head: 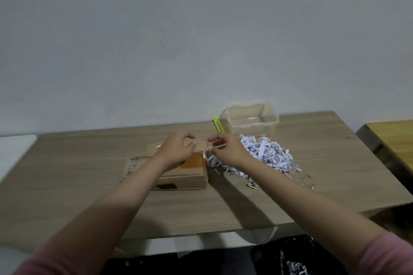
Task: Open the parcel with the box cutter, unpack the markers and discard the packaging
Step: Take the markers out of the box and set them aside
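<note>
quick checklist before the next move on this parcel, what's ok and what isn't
1. Box cutter out of the way: ok, it lies at the far side beside the clear plastic container, away from both hands.
2. Cardboard box opened: ok, a flap is folded out on its left.
3. Shredded paper removed from the box: cannot tell, a pile lies on the table to its right, but the left hand hides the opening.
4. Right hand grip: ok, it pinches a paper strip.
5. Markers unpacked: not ok, none visible, container empty.
6. Packaging discarded: not ok, the pile is on the table.
</note>
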